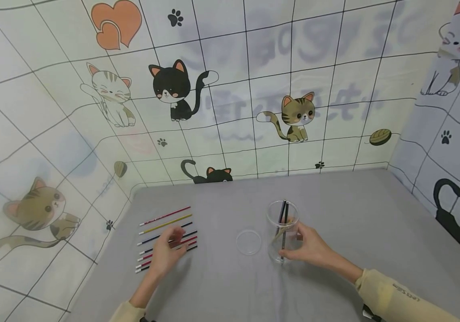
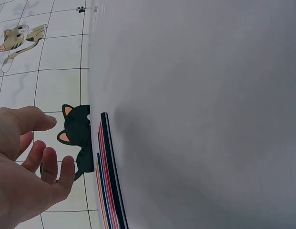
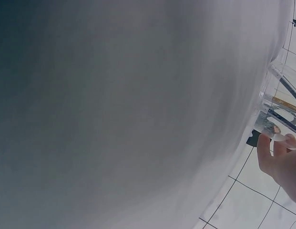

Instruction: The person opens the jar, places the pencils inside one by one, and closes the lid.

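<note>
Several pencils with white ends, one of them the yellow pencil (image 1: 165, 224), lie side by side at the left of the table. My left hand (image 1: 166, 252) hovers over the nearer pencils, holding nothing, its fingers loosely bent and apart from the thumb in the left wrist view. With my right hand (image 1: 312, 248) I grip a clear jar (image 1: 274, 239) low on its right side. Dark pencils (image 1: 285, 212) lean in the jar, and a gold-coloured pencil (image 3: 285, 103) shows there in the right wrist view.
A clear round lid (image 1: 248, 242) lies flat between the pencil row and the jar. The grey tabletop (image 1: 342, 201) meets a cat-printed tiled curtain (image 1: 234, 103) at its back, with more of it along both sides.
</note>
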A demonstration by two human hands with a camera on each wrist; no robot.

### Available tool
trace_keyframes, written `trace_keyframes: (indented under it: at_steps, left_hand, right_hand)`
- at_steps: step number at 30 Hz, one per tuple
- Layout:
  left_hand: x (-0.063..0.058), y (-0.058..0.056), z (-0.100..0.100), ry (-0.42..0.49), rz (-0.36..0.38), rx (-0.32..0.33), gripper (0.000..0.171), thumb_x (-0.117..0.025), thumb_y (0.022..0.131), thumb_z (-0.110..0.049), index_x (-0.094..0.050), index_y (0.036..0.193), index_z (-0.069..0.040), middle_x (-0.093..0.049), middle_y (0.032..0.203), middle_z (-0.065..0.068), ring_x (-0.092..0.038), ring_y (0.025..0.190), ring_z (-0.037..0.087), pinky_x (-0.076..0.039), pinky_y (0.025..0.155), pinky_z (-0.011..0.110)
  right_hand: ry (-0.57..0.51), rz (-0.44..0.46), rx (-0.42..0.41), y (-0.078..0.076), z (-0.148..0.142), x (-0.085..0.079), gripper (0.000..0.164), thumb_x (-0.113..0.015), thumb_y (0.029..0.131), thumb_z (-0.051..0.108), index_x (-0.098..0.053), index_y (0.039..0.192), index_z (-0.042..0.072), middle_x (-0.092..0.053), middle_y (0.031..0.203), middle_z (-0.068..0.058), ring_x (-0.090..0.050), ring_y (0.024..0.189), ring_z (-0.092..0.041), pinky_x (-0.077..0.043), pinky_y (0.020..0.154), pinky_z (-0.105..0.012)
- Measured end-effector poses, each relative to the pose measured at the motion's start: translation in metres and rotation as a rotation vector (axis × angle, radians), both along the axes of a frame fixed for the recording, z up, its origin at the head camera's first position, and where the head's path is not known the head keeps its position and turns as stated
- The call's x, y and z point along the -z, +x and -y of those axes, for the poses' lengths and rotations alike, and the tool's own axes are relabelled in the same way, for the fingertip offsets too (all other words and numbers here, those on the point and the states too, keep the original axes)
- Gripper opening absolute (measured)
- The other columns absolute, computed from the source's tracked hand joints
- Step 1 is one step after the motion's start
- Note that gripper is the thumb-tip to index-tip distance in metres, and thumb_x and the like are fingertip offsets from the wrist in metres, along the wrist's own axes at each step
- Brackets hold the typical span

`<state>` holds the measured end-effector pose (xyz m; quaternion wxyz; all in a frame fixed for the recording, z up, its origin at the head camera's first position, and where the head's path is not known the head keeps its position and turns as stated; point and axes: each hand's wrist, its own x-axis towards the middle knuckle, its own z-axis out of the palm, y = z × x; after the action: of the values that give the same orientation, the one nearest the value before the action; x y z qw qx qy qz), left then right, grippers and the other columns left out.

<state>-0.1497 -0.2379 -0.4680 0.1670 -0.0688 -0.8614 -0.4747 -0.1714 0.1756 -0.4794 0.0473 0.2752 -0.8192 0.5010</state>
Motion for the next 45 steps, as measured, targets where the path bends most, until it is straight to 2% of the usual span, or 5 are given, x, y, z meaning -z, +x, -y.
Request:
trace_keyframes:
  at_steps: [9,15,28,35,45]
  left_hand:
    - [0.008,0.001,0.011,-0.004,0.054,-0.013,0.037,-0.074,0.074,0.019,-0.062,0.106,0.004,-0.062,0.104,0.023,-0.061,0.098,0.043,-0.052,0.088,0.051]
    - [0.015,0.000,0.018,-0.002,0.080,-0.020,0.037,-0.074,0.075,0.018,-0.062,0.108,0.004,-0.062,0.105,0.022,-0.062,0.098,0.037,-0.053,0.088,0.049]
    - [0.022,-0.001,0.024,-0.026,0.043,-0.026,0.035,-0.077,0.070,0.020,-0.066,0.100,0.005,-0.066,0.095,0.018,-0.064,0.090,0.035,-0.056,0.079,0.044]
    - [0.026,-0.001,0.024,-0.036,0.013,-0.012,0.034,-0.077,0.068,0.021,-0.066,0.095,0.003,-0.066,0.091,0.016,-0.064,0.087,0.036,-0.057,0.075,0.041]
    - [0.026,0.001,0.024,-0.076,0.003,-0.032,0.033,-0.076,0.068,0.020,-0.067,0.092,-0.001,-0.067,0.089,0.014,-0.064,0.085,0.033,-0.057,0.073,0.038]
  right_hand:
    - [0.002,0.016,0.007,0.000,0.000,0.001,0.074,-0.090,0.074,0.023,-0.054,0.136,0.007,-0.064,0.128,-0.009,-0.060,0.113,-0.023,-0.050,0.091,-0.051]
    - [0.004,0.017,0.009,0.000,0.000,0.000,0.074,-0.090,0.074,0.023,-0.054,0.136,0.007,-0.064,0.128,-0.008,-0.061,0.112,-0.023,-0.050,0.091,-0.050]
    - [0.003,0.015,0.009,0.001,0.000,-0.001,0.074,-0.090,0.074,0.022,-0.053,0.137,0.006,-0.063,0.129,-0.009,-0.060,0.114,-0.025,-0.050,0.091,-0.052]
    - [-0.013,0.030,-0.003,0.003,0.001,-0.002,0.075,-0.090,0.074,0.021,-0.052,0.138,0.004,-0.062,0.130,-0.012,-0.059,0.115,-0.031,-0.049,0.092,-0.056]
    - [0.001,0.016,0.010,0.003,0.000,-0.001,0.075,-0.090,0.073,0.021,-0.053,0.136,0.007,-0.064,0.127,-0.008,-0.060,0.113,-0.024,-0.050,0.091,-0.052]
